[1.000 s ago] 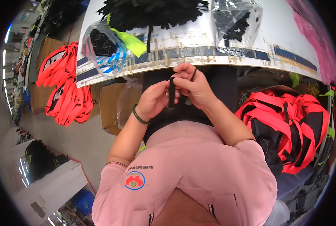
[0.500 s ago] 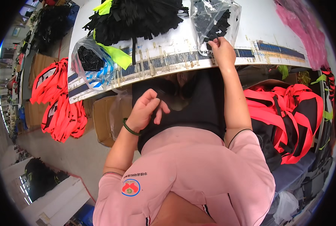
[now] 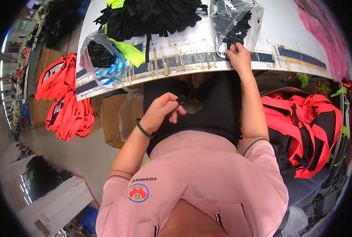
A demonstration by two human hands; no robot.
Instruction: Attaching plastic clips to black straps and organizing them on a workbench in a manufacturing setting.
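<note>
My left hand (image 3: 163, 111) is held above my lap, just off the table's front edge. Its thumb and forefinger pinch a small black piece (image 3: 180, 98) that looks like cut webbing. At the near end of a clear plastic bag (image 3: 256, 19), my right hand (image 3: 240, 59) rests on the table with its fingertips drawn together. Whatever those fingers pinch is too small to make out. Many short black pieces (image 3: 239, 29) fill the bag, some reaching down to the fingertips. A large heap of black strips (image 3: 148, 17) lies left of the bag.
The white table (image 3: 191, 43) has worn tape along its front edge. On its left sit another plastic bag (image 3: 101, 55) of black pieces and a neon-yellow strip (image 3: 130, 54). Red-and-black bundles (image 3: 302, 130) stand at right; red ones (image 3: 63, 106) hang at left near a cardboard box (image 3: 112, 122).
The view has shifted slightly, so the table sits further right. The black piece in my left hand now shows more clearly past the fingertips. My right hand stays at the bag.
</note>
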